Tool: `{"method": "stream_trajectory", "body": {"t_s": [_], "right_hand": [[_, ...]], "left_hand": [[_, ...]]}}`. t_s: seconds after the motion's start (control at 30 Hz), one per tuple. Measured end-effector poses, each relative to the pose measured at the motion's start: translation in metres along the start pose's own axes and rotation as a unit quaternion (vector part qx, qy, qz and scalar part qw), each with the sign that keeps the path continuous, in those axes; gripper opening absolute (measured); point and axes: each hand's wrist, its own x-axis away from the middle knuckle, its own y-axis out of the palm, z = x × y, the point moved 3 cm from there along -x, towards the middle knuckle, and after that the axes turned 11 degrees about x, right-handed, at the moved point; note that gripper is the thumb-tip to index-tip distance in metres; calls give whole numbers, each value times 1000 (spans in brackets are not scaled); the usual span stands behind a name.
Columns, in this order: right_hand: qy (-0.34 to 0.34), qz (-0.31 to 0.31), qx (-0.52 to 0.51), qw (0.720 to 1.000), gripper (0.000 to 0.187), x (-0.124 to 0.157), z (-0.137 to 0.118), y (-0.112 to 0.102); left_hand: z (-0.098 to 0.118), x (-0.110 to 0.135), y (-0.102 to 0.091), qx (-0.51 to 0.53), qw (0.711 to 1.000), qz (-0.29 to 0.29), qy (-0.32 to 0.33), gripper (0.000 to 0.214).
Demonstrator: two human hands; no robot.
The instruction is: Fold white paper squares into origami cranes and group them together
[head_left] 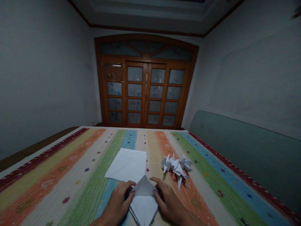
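A partly folded white paper (144, 201), diamond-shaped with a raised flap, lies on the striped cloth near me. My left hand (118, 203) pinches its left edge with fingers curled. On the paper's right edge my right hand (167, 201) presses down, fingers bent over it. Just beyond them a flat white sheet (128, 164) lies on the cloth. A small heap of folded white paper cranes (176, 165) sits to the right of that sheet.
The striped, multicoloured cloth (77, 169) covers a wide surface reaching to the far edge. A green padded panel (246, 153) runs along the right wall. Wooden glazed doors (145, 94) stand at the back of the dim room.
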Motion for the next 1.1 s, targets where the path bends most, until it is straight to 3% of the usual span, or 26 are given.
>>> {"method": "stream_trajectory", "body": {"t_s": [0.13,0.27,0.57,0.8,1.1], "right_hand": [[16,12,-37,999,29,-7,-4,1],[27,39,-51,998,5,-9,-3,5],[62,7,-55,997,1,-10,0,1],[87,-13,-82,993,13,-8,-2,-4],[82,-25,-69,994,23,-8,-6,-10]], "left_hand": [[3,-3,0,-15,999,29,-13,9],[5,-3,1,-6,999,28,-15,14],[7,-3,-1,12,999,29,-20,21],[2,-4,-4,84,995,12,-56,36],[-1,-5,-5,173,983,-38,-48,12]]}}
